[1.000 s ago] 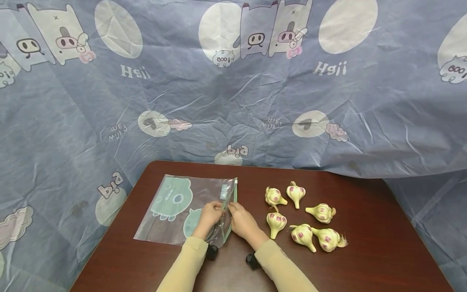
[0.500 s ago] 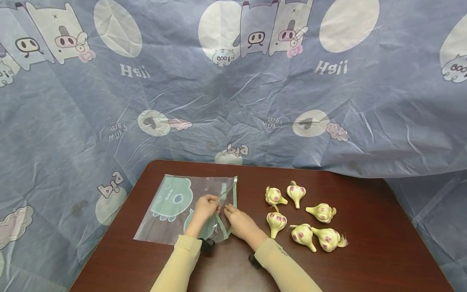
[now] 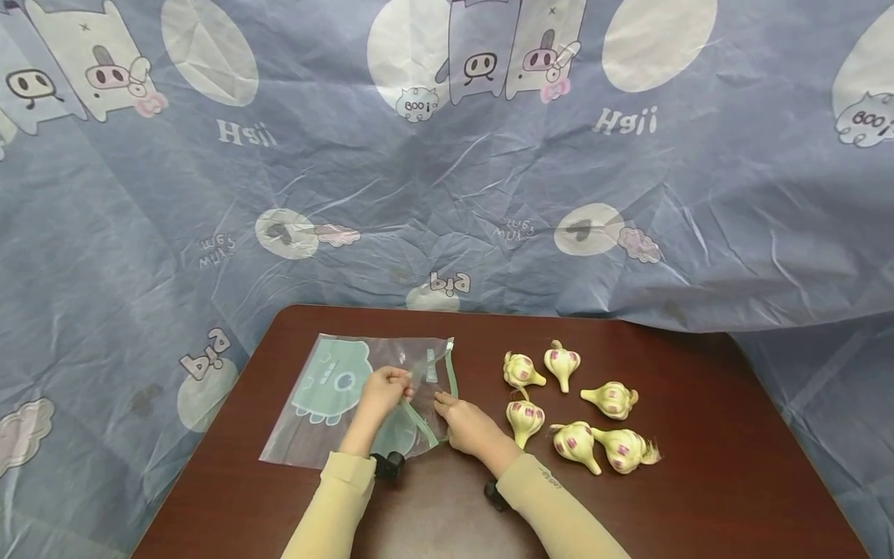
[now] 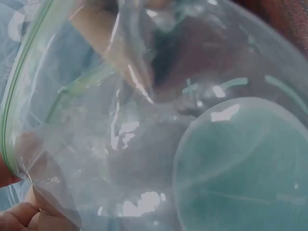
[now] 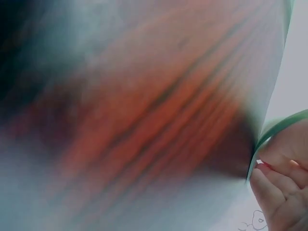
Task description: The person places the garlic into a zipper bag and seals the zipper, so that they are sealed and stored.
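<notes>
A clear zip bag (image 3: 296,431) with a pale green animal print lies on the brown table. My left hand (image 3: 386,392) pinches the upper lip of its green-edged mouth and holds it raised off the lower lip. In the left wrist view, the bag's plastic (image 4: 144,159) fills most of the picture, with pinching fingers (image 4: 21,216) at lower left. My right hand (image 3: 471,425) rests at the mouth's lower edge, its fingers reaching over the strip; the thumb is hidden. The right wrist view is largely blurred; a hand (image 5: 279,187) there pinches the green strip.
Several garlic bulbs (image 3: 525,419) lie loose to the right of my right hand. The table (image 3: 698,404) extends past them to the right and towards me. A blue printed cloth (image 3: 489,178) hangs behind the table and at both sides.
My left hand has moved left, drawing the bag's upper lip back, so the mouth gapes wider. My right hand stays near the lower lip. The garlic bulbs have stayed on the table.
</notes>
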